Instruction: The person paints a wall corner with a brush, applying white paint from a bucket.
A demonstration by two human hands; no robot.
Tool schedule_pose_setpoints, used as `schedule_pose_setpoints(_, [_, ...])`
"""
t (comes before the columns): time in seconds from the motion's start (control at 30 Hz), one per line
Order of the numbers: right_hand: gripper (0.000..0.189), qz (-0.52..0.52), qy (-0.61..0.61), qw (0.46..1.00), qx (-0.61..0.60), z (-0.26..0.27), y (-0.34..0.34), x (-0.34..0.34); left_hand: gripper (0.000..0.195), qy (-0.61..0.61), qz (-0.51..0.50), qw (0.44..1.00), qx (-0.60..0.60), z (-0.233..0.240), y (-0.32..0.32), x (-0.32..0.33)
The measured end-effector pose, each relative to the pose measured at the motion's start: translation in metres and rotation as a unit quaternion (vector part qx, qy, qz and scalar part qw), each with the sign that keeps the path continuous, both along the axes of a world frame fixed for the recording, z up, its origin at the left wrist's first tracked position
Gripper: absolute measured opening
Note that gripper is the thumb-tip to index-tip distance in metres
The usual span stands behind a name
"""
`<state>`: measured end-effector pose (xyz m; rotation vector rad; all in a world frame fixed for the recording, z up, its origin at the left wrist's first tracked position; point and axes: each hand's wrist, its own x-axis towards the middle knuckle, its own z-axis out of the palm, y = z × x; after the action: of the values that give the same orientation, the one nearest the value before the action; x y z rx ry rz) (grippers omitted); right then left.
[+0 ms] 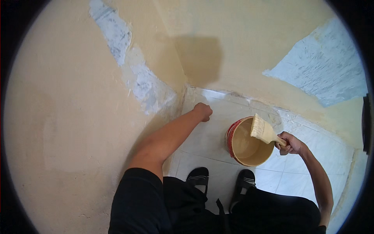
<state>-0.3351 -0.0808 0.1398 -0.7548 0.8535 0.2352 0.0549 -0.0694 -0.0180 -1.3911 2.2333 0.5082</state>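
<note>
My right hand (289, 143) grips the wooden handle of a wide flat paintbrush (263, 128). The bristles are coated in cream paint and sit over the upper rim of a paint bucket (252, 163). This round bucket has a red outer side, and its inside is covered in beige paint, with some paint at the bottom. My left hand (203, 112) is curled into a fist left of the bucket, above the tiles near the wall corner. Nothing shows in its fingers, though the palm is hidden.
Two beige walls meet at a corner (184, 74). Bare whitish patches mark the left wall (152, 87) and the right wall (321, 64). White floor tiles (210, 158) lie under my sandalled feet (198, 180). A dark object (365, 124) stands at the far right edge.
</note>
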Motion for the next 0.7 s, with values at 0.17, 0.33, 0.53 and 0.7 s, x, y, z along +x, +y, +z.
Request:
schedule_pose_setpoints(0.17, [0.038,-0.003,-0.005,1.0,-0.028,0.004,-0.002,0.004,0.023,-0.009,-0.005,1.0,-0.008,0.005,0.003,0.008])
schedule_pose_setpoints(0.33, [0.035,0.002,-0.028,0.995,-0.097,0.006,-0.002,0.006,0.022,-0.022,-0.001,1.0,0.0,0.005,0.01,0.005])
schedule_pose_setpoints(0.53, [0.027,-0.007,-0.04,0.99,-0.135,0.001,0.001,-0.004,0.023,0.006,-0.013,1.0,0.023,0.009,0.01,-0.003])
schedule_pose_setpoints(0.7, [0.022,0.021,-0.056,0.979,-0.197,-0.003,-0.002,0.01,0.023,-0.02,0.001,0.999,0.028,0.01,0.015,0.017])
